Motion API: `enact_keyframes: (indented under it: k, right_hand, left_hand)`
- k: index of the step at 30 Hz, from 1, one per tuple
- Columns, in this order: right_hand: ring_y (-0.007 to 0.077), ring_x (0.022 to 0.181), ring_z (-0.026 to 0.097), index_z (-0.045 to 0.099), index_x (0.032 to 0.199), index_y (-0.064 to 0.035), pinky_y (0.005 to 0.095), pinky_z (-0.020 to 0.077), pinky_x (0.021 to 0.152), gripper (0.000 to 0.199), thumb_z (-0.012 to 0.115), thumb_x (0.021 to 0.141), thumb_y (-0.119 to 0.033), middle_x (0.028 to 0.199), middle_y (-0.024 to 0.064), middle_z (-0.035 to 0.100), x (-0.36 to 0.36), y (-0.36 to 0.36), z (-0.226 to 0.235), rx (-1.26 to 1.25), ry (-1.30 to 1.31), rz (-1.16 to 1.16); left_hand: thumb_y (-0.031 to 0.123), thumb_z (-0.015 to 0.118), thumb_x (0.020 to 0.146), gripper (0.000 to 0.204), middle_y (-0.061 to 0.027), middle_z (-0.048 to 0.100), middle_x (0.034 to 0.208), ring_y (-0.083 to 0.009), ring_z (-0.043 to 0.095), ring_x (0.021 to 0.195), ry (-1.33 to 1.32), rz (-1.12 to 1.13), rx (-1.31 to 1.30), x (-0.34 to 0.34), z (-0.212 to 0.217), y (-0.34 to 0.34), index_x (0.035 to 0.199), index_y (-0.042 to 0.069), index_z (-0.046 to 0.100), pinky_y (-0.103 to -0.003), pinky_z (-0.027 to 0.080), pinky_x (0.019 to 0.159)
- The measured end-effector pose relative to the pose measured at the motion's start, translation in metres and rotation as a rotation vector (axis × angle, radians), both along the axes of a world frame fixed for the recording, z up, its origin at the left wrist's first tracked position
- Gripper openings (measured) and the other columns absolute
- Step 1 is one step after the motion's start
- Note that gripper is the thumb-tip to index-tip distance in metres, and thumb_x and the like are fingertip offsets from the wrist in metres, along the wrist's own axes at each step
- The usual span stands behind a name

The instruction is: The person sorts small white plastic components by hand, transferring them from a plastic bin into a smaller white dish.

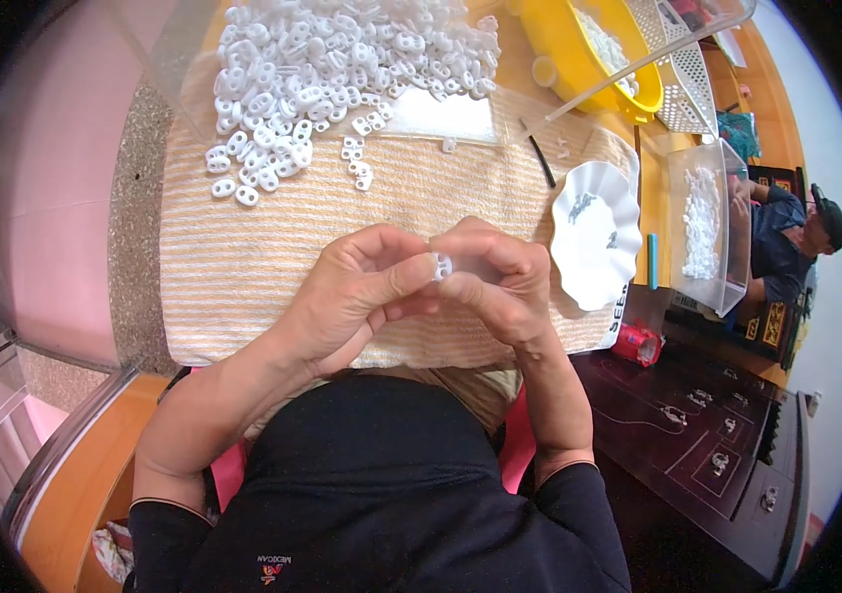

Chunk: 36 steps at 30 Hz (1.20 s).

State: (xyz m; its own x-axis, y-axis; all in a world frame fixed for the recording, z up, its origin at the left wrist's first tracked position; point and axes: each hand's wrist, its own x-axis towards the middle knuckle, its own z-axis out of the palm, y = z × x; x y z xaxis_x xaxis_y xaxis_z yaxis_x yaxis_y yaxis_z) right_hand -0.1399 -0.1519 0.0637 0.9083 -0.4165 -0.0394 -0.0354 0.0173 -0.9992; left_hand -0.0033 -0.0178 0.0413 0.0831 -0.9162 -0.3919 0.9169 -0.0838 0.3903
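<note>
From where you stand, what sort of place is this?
Probably a small home workshop for hand assembly. A heap of small white plastic two-hole pieces lies on a striped beige cloth, both hands pinch one such piece, and another person sits at a clear plastic bin of white pieces.

My worktop (pixel 515 59) is orange wood, and a cream striped towel (pixel 243 267) covers most of it before me. On the towel lie a heap of small white plastic pieces (pixel 312 69) and a white scalloped dish (pixel 594 237). A yellow bowl (pixel 579 54) stands at the far edge.
</note>
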Motion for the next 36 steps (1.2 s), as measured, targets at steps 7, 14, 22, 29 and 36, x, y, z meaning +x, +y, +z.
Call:
enact_keyframes:
  k: [7, 14, 22, 29, 36]
  right_hand:
    - [0.0156, 0.088, 0.058, 0.067, 0.103, 0.0014, 0.025, 0.046, 0.075, 0.024, 0.071, 0.08, -0.002, 0.098, 0.0114, 0.06, 0.003, 0.003, 0.0, -0.106, -0.031, -0.026]
    - [0.0093, 0.084, 0.055, 0.066, 0.106, 0.0013, 0.0214, 0.0459, 0.072, 0.024, 0.068, 0.083, 0.0, 0.105, 0.0094, 0.058, 0.004, 0.008, 0.003, -0.04, -0.088, 0.004]
    - [0.0168, 0.092, 0.059, 0.067, 0.1, 0.003, 0.027, 0.0472, 0.078, 0.021, 0.07, 0.079, 0.001, 0.102, 0.0132, 0.062, 0.003, 0.013, 0.007, -0.143, -0.107, -0.016]
    - [0.0165, 0.09, 0.06, 0.065, 0.099, 0.0041, 0.0272, 0.0478, 0.077, 0.019, 0.068, 0.08, 0.005, 0.104, 0.0125, 0.061, 0.006, 0.013, 0.007, -0.024, -0.055, -0.05]
    - [0.008, 0.082, 0.057, 0.062, 0.098, -0.0003, 0.021, 0.0467, 0.069, 0.015, 0.067, 0.084, 0.002, 0.096, 0.0045, 0.061, -0.001, 0.006, 0.016, -0.327, -0.165, -0.018]
  left_hand:
    - [0.013, 0.069, 0.088, 0.015, -0.0038, 0.065, 0.093, -0.0129, 0.063, 0.084, -0.005, 0.008, -0.06, 0.0, -0.002, 0.001, 0.097, 0.006, 0.059, -0.028, 0.054, 0.075]
    - [0.009, 0.069, 0.087, 0.01, -0.0036, 0.065, 0.087, -0.0135, 0.063, 0.08, -0.013, 0.023, -0.108, 0.001, 0.001, 0.003, 0.09, 0.005, 0.06, -0.028, 0.054, 0.074]
    - [0.009, 0.07, 0.086, 0.009, -0.003, 0.066, 0.084, -0.012, 0.064, 0.077, -0.024, 0.027, -0.146, -0.001, 0.005, 0.004, 0.086, 0.006, 0.061, -0.027, 0.055, 0.071]
    - [0.009, 0.07, 0.086, 0.01, -0.0027, 0.066, 0.086, -0.0106, 0.063, 0.079, -0.042, 0.045, -0.127, -0.003, -0.001, 0.0, 0.085, 0.007, 0.06, -0.027, 0.055, 0.073]
    - [0.013, 0.067, 0.089, 0.011, -0.0058, 0.066, 0.093, -0.011, 0.063, 0.082, -0.048, 0.021, -0.13, -0.003, 0.002, 0.004, 0.089, 0.006, 0.059, -0.026, 0.055, 0.077]
